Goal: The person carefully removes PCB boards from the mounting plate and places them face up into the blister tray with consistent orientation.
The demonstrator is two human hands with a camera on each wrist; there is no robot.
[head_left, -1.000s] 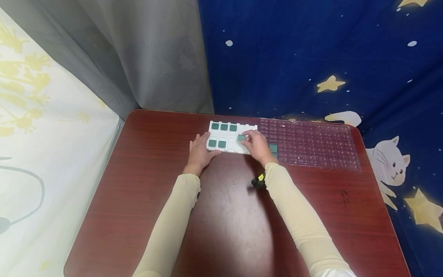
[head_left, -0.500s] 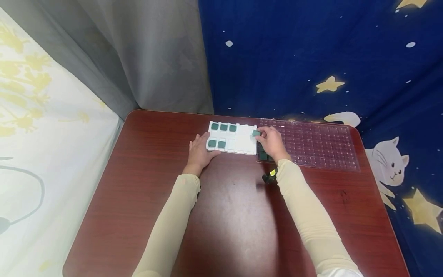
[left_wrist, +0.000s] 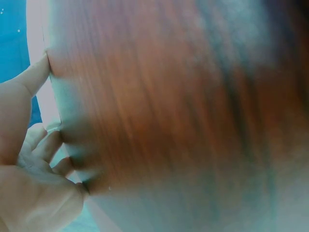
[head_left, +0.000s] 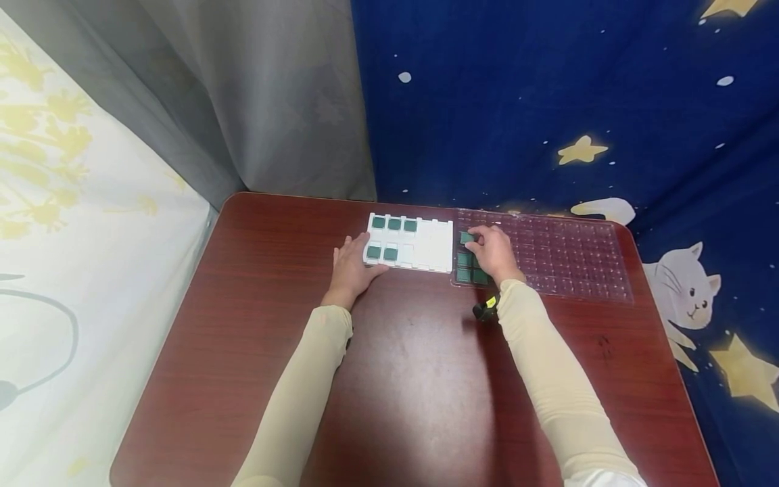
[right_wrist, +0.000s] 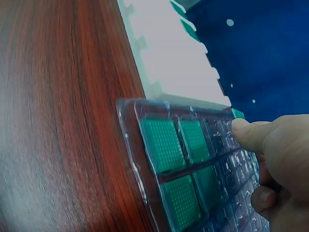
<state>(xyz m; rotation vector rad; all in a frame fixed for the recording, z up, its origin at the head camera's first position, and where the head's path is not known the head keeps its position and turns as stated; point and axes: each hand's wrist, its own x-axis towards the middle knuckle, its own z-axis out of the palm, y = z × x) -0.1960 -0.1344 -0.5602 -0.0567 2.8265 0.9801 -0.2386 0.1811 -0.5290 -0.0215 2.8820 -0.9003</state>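
Observation:
My left hand rests at the left end of a white slotted tray, thumb along its near edge and fingers spread at its side. Several green square pieces sit in that tray's left part, three in the far row and two in the near row. Between thumb and fingertips my right hand pinches another green square over the left columns of a clear plastic compartment tray. Several dotted green squares lie in the clear tray's near left pockets. The left wrist view shows my left hand at the white tray's edge.
Both trays lie side by side near the far edge of a reddish-brown table. A black wrist device with a yellow mark hangs under my right wrist. Grey and blue curtains stand close behind the table.
My right hand has moved right, carrying the pinched green square from over the white tray to over the clear tray's left columns. The left hand stays put.

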